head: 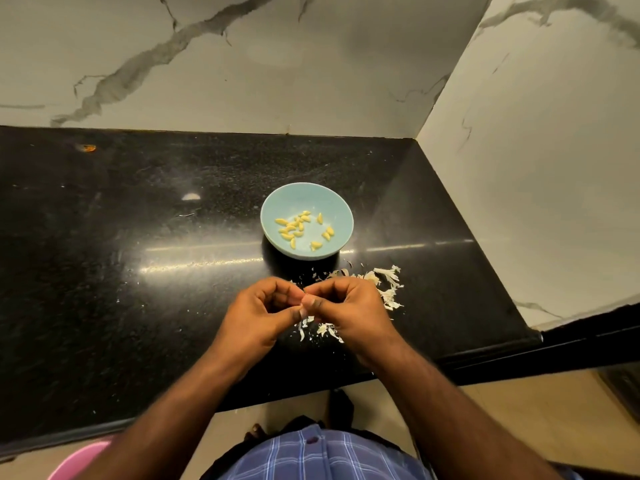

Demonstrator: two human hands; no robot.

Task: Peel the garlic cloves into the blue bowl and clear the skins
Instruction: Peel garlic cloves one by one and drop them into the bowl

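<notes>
Head view: left hand [258, 311] and right hand [341, 304] meet fingertip to fingertip above the black counter [138, 271], fingers curled, pinching something too small to make out; blue bowl [307, 220] just beyond holds peeled garlic cloves [292, 228]; skins [386, 282] lie scattered under and right of the hands.

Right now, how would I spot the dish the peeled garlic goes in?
Find the black counter set into the corner of the marble walls. Just beyond the person's two hands, past the scattered white skins, sits the blue bowl. It is the only dish there, pale blue and round, with small yellow peeled cloves lying inside.
</notes>
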